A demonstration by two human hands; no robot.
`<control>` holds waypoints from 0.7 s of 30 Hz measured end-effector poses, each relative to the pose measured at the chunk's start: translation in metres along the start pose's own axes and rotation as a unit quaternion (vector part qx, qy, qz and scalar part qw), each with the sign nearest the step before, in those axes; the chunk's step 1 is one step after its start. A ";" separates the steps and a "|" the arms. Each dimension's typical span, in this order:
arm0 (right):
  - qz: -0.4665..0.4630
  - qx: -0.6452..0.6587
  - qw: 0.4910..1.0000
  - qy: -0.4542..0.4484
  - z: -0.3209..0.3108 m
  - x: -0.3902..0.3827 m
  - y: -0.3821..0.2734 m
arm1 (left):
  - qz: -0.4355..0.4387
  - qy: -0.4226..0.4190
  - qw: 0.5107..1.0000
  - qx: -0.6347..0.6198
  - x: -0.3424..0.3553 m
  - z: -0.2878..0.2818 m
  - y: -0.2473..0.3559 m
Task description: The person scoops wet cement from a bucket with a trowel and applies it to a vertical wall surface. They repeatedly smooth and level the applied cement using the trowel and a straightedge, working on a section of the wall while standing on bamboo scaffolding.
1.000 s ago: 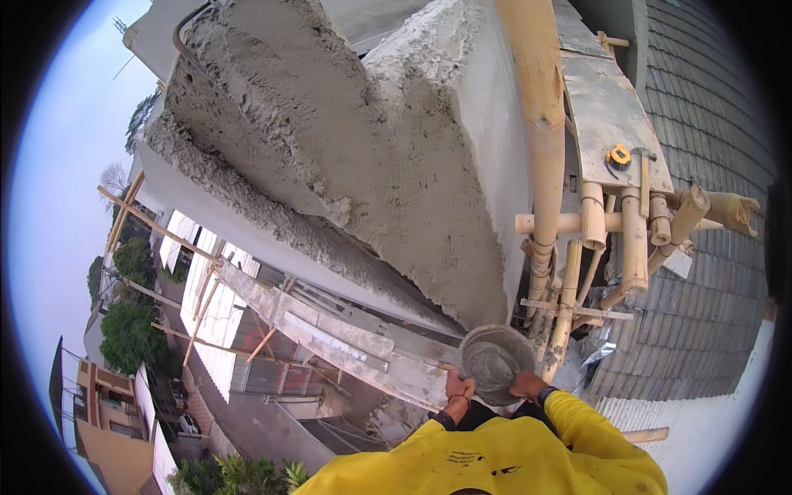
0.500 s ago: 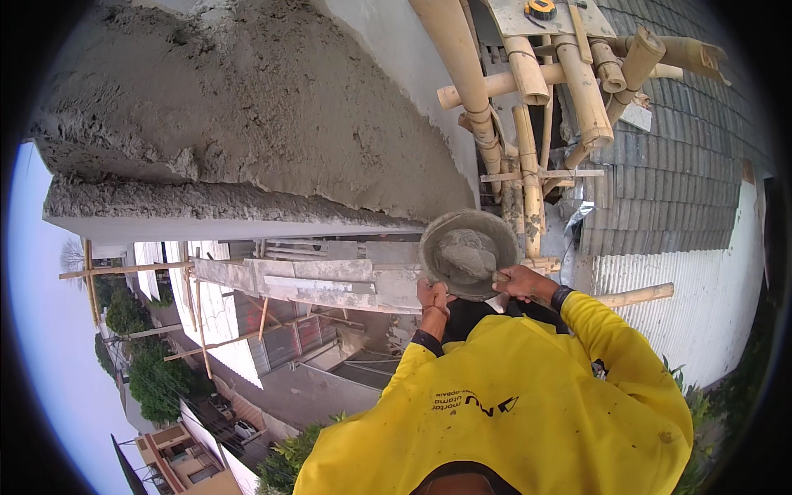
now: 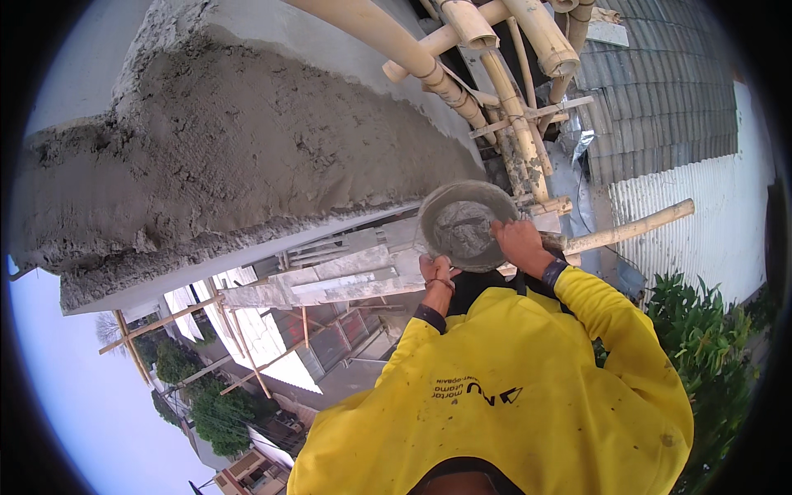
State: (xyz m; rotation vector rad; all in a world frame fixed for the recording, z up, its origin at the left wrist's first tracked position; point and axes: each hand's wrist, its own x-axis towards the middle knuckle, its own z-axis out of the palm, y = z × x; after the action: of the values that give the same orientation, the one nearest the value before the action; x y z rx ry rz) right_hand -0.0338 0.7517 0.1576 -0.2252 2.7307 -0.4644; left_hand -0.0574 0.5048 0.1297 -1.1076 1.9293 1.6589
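Note:
A round grey bucket (image 3: 441, 206) holds wet grey mortar (image 3: 462, 224) in front of my body, below a plastered concrete edge. My left hand (image 3: 437, 270) grips its near left rim, fingers curled. My right hand (image 3: 518, 246) is closed at the right side of the bucket, fingertips reaching inside the rim; what exactly they hold is hidden. Rough, freshly spread mortar (image 3: 247, 140) covers the concrete surface above and left of the bucket.
Bamboo scaffold poles (image 3: 516, 115) stand at the upper right, beside grey roof tiles (image 3: 652, 99) and white corrugated sheeting (image 3: 660, 214). A narrow board walkway (image 3: 330, 272) runs leftward over a drop to roofs and trees (image 3: 177, 363) below. Leafy branches (image 3: 693, 346) are at the right.
My view has tilted down toward my body, so the bucket sits higher in the picture. My right hand has moved up along the bucket's right side, fingers further inside the rim.

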 end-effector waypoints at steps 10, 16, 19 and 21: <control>0.163 0.251 0.911 -0.283 0.000 0.037 0.030 | 0.139 -0.006 0.989 0.045 -0.012 0.003 0.013; 0.170 0.526 0.805 -0.217 -0.018 -0.013 0.012 | 0.054 -0.039 0.997 0.026 -0.010 -0.010 0.036; 0.184 0.599 0.762 -0.165 -0.008 -0.031 0.000 | 0.023 -0.043 0.998 0.035 0.004 -0.011 0.034; 0.186 0.624 0.742 -0.160 0.001 -0.036 -0.007 | -0.010 -0.052 0.998 0.043 0.022 -0.012 0.029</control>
State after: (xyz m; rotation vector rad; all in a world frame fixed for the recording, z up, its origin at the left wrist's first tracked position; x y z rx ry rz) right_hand 0.0003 0.7525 0.1709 0.5313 1.5425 -1.7427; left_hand -0.0907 0.4860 0.1361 -0.9846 1.8996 1.5757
